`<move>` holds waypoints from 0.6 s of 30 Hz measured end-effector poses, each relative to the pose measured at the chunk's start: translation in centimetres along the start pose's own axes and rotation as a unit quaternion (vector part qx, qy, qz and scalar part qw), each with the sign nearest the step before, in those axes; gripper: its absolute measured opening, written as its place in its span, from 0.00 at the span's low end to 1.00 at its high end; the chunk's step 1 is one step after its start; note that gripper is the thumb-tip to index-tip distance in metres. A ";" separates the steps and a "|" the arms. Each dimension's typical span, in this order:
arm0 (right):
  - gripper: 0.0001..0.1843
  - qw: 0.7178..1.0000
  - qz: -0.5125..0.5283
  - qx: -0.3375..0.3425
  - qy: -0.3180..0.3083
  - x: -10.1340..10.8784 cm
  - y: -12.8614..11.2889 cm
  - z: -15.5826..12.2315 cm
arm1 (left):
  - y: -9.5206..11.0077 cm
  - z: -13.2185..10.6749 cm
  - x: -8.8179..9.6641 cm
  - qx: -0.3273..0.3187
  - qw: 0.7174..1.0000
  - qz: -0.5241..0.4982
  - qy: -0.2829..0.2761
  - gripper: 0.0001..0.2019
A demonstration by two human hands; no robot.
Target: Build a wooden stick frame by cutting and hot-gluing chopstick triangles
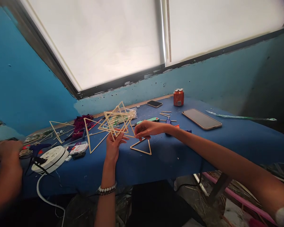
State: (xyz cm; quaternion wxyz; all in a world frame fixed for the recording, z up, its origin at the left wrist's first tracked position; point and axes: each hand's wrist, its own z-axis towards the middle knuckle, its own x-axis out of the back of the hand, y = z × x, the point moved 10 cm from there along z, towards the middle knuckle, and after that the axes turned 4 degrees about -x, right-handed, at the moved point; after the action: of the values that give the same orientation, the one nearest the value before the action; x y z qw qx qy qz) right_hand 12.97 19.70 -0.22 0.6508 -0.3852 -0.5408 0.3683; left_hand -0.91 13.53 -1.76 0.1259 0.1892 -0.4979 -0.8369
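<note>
My left hand (114, 144), with two beaded bracelets at the wrist, grips the lower part of a frame of thin wooden sticks (118, 118) joined into overlapping triangles. My right hand (148, 129) pinches the frame's lower right corner, where a stick ends between thumb and fingers. Just below that hand, a single stick triangle (142, 152) lies flat on the blue tabletop (165, 170). To the left of the frame stands another stick triangle (87, 135), and a further one (55, 132) is beyond it.
A white round power strip (53, 157) sits at left, near another person's hand (7, 151). Maroon yarn (81, 124) lies behind. Toward the back right are a blue glue gun (168, 121), loose sticks (165, 114), a black phone (154, 103), a larger phone (201, 119) and an orange can (178, 97).
</note>
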 end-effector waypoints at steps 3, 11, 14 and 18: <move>0.20 1.000 -0.003 0.012 0.006 0.1 -0.3 0.0 | 0.1 0.0 0.0 -0.007 1.000 -0.004 -0.002 0.20; 0.22 0.998 -0.017 0.035 0.058 1.4 -0.1 0.2 | 0.1 0.4 1.0 -0.020 0.999 -0.016 0.033 0.21; 0.24 0.996 -0.060 0.024 0.062 1.8 -0.2 -0.2 | -0.1 0.6 1.5 -0.014 0.998 -0.029 0.049 0.23; 0.19 0.993 -0.107 -0.029 -0.043 0.4 0.3 -1.0 | -0.4 0.6 1.7 0.013 0.997 -0.057 0.049 0.26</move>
State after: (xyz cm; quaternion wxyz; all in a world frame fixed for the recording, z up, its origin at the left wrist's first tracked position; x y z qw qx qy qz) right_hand 13.98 20.10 -0.47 0.6514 -0.3279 -0.6163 0.2973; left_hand -2.71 13.57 -2.19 0.1000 0.2593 -0.4901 -0.8262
